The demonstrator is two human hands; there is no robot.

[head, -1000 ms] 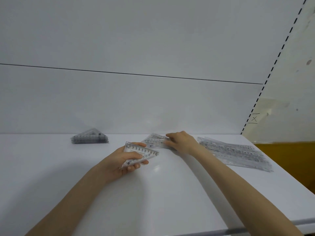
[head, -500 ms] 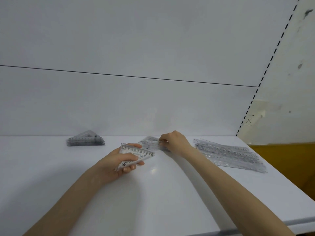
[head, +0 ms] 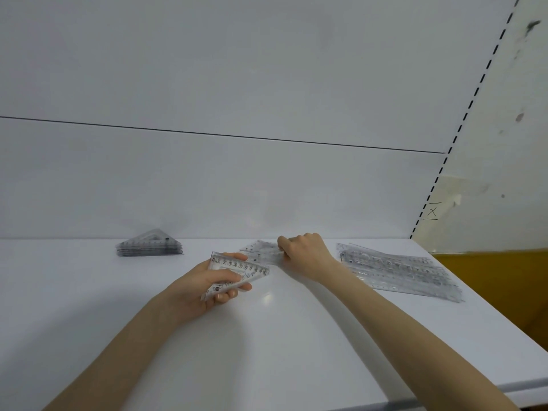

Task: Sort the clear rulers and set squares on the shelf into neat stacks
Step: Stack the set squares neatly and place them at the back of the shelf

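A bundle of set squares [head: 237, 272] is clasped in the left hand [head: 201, 292], thumb across its face. Just beyond and right of that grip, loose set squares [head: 261, 253] on the shelf [head: 267, 351] are pinched by the right hand [head: 307, 256]. One piece is best peeled off singly, turned to match, and squared before being laid on the bundle. The finished stack [head: 149, 247] lies well left; the rulers [head: 397, 271] lie right of the right hand.

White back panel [head: 207, 69], one thin dark seam [head: 222, 134] running across it, dipping slightly to the right. Black dashed slot strip [head: 448, 151] slanting along its right edge. Beyond: cream wall [head: 504, 143], dark smudges, a pencilled X mark [head: 433, 211]. Below that, a mustard-brown panel [head: 504, 277].
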